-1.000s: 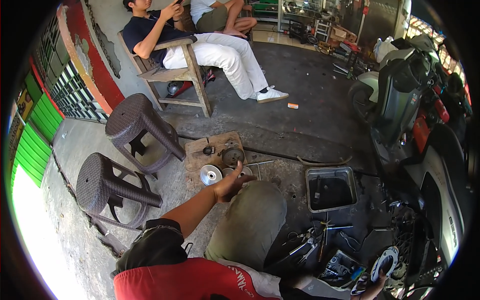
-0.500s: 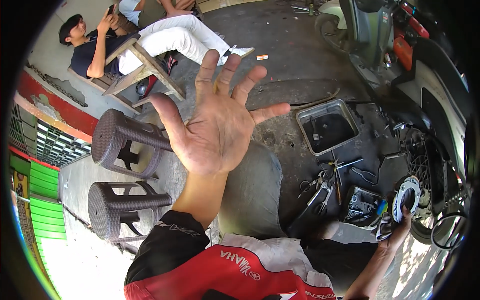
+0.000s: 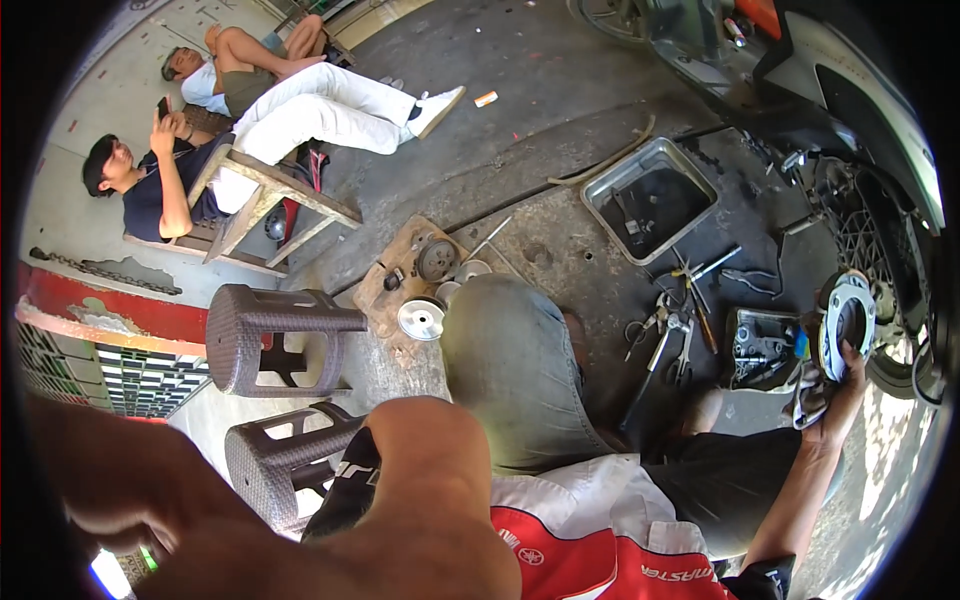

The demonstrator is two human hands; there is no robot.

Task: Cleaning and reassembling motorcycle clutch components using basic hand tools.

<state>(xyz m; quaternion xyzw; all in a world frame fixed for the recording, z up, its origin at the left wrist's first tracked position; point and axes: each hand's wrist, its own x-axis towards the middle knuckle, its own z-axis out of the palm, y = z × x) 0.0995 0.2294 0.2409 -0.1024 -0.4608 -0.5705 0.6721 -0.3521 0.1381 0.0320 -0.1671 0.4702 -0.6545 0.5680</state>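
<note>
In my right hand (image 3: 843,392), the thumb presses on a pale ring-shaped metal part (image 3: 830,328), with the fingers closed behind it. A crumpled grey cloth (image 3: 808,398) is bunched against the same hand. My left arm (image 3: 430,470) is bent up close to the camera, and my left hand (image 3: 150,490) looms large and dark at the lower left. Its fingers are mostly hidden or out of frame. Beside the right hand sits an open tray (image 3: 765,375) of small metal parts. The scooter's exposed wheel and engine side (image 3: 860,220) stands just beyond the ring.
A metal pan (image 3: 590,200) with dark contents lies ahead. Pliers (image 3: 745,278), scissors and other hand tools lie on the floor. Two brown stools (image 3: 235,340) stand at left. Round metal parts (image 3: 421,318) rest on a board. Two people (image 3: 160,190) recline at the far left.
My left hand, spread open in front of me before, has swung back to the lower left, close to the camera. My right hand still holds the ring. The view has shifted.
</note>
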